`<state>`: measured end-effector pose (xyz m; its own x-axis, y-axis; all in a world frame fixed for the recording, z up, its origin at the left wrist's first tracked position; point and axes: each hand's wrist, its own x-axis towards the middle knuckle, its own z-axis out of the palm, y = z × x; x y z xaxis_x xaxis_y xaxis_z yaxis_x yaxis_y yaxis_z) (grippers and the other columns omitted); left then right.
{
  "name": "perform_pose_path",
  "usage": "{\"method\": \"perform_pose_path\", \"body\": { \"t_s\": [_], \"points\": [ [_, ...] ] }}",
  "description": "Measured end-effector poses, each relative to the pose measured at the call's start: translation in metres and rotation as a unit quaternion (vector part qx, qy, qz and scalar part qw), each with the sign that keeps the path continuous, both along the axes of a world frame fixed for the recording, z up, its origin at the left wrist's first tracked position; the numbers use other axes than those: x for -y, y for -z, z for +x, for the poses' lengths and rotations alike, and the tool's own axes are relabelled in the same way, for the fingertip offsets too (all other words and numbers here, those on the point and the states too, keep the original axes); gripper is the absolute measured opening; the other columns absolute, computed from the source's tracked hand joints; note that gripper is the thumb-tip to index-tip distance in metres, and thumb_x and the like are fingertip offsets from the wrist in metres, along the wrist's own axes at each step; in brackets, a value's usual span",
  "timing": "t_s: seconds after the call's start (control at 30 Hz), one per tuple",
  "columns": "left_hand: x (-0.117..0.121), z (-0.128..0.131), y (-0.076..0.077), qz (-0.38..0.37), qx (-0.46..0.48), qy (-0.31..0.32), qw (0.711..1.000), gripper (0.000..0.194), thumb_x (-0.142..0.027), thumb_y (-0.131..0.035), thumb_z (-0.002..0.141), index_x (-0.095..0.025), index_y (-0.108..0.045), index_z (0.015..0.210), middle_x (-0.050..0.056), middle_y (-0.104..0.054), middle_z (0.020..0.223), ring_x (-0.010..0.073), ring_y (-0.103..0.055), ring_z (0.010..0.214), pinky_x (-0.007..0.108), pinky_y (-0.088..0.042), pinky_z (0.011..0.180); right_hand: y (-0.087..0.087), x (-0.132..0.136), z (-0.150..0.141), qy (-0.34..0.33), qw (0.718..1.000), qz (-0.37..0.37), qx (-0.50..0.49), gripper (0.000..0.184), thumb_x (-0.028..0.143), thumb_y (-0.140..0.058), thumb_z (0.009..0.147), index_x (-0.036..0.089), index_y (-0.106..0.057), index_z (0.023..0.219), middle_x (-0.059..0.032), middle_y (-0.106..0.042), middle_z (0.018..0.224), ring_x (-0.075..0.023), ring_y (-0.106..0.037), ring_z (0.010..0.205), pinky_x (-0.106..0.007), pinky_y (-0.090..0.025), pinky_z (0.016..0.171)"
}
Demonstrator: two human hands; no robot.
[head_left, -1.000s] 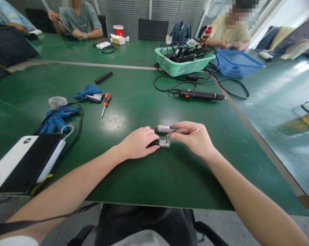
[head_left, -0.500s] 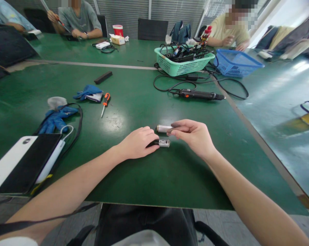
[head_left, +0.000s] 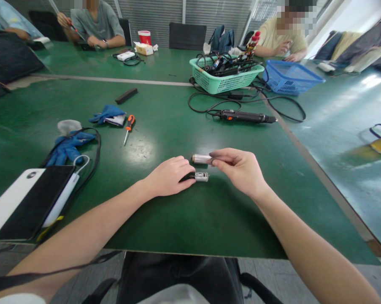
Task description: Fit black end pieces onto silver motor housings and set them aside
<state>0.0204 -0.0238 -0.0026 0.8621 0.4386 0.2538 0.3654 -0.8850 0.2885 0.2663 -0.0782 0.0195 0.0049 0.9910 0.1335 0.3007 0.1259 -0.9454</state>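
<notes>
While curling the left hand (head_left: 167,176) narrowly over a black-ended metal cylinder (head_left: 200,177) on the green tabletop (head_left: 146,223), pinching a silver cylinder (head_left: 201,158) just beyond with the right hand (head_left: 239,169), leaving both pieces apart, nothing joined yet.

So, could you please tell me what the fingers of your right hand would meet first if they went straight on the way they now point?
They would most likely meet the silver metal cylinder first. The fingers of the right hand appear to be already at its right end, though depth is hard to judge from this view.
</notes>
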Motion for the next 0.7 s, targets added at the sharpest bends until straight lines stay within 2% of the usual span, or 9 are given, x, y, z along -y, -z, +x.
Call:
{"method": "perform_pose_path", "body": {
  "t_s": [0.1, 0.2, 0.37, 0.5, 0.7],
  "points": [
    [0.0, 0.0, 0.0, -0.001, -0.003, -0.001, 1.0, 0.027, -0.038, -0.051, 0.102, -0.016, -0.066, 0.109, 0.007, -0.064, 0.096, 0.0219, -0.057, 0.093, 0.037, -0.048, 0.085, 0.001, -0.001, 0.0, -0.007, 1.0, 0.002, -0.003, 0.028, 0.034, -0.07, 0.088, 0.021, -0.075, 0.112, -0.007, -0.08, 0.103, -0.0276, -0.076, 0.099, -0.045, -0.058, 0.096],
    [-0.001, 0.0, 0.0, 0.002, -0.012, -0.001, 1.0, 0.028, -0.039, -0.051, 0.102, -0.016, -0.066, 0.109, 0.007, -0.064, 0.096, 0.0221, -0.056, 0.093, 0.037, -0.048, 0.085, -0.002, -0.001, -0.001, 0.001, 1.0, -0.014, -0.007, 0.031, 0.037, -0.076, 0.084, 0.021, -0.076, 0.111, -0.0072, -0.081, 0.098, -0.0285, -0.077, 0.095, -0.046, -0.058, 0.094],
    [0.0, 0.0, 0.001, 0.002, -0.007, -0.003, 1.0, 0.028, -0.039, -0.051, 0.102, -0.016, -0.066, 0.11, 0.008, -0.064, 0.096, 0.0224, -0.057, 0.094, 0.037, -0.048, 0.086, -0.01, 0.005, -0.004, 0.073, 0.997, -0.012, -0.009, 0.036, 0.043, -0.087, 0.073, 0.02, -0.077, 0.099, -0.0072, -0.08, 0.085, -0.0262, -0.075, 0.077, -0.041, -0.06, 0.077],
    [0.0, 0.001, 0.0, -0.005, 0.001, -0.001, 1.0, 0.028, -0.038, -0.053, 0.101, -0.016, -0.067, 0.109, 0.008, -0.065, 0.096, 0.0223, -0.057, 0.093, 0.037, -0.048, 0.084, -0.013, 0.007, -0.004, 0.075, 0.997, -0.002, -0.008, 0.038, 0.044, -0.09, 0.068, 0.019, -0.076, 0.094, -0.0058, -0.078, 0.077, -0.0218, -0.071, 0.067, -0.035, -0.057, 0.065],
    [-0.001, 0.002, 0.0, 0.007, -0.004, -0.001, 1.0, 0.027, -0.038, -0.052, 0.102, -0.016, -0.067, 0.109, 0.008, -0.064, 0.095, 0.022, -0.057, 0.091, 0.037, -0.048, 0.083, -0.008, 0.006, -0.006, 0.036, 0.999, -0.037, -0.018, 0.034, 0.041, -0.085, 0.074, 0.021, -0.077, 0.101, -0.007, -0.081, 0.088, -0.0269, -0.076, 0.08, -0.04, -0.061, 0.077]
  ]
}}
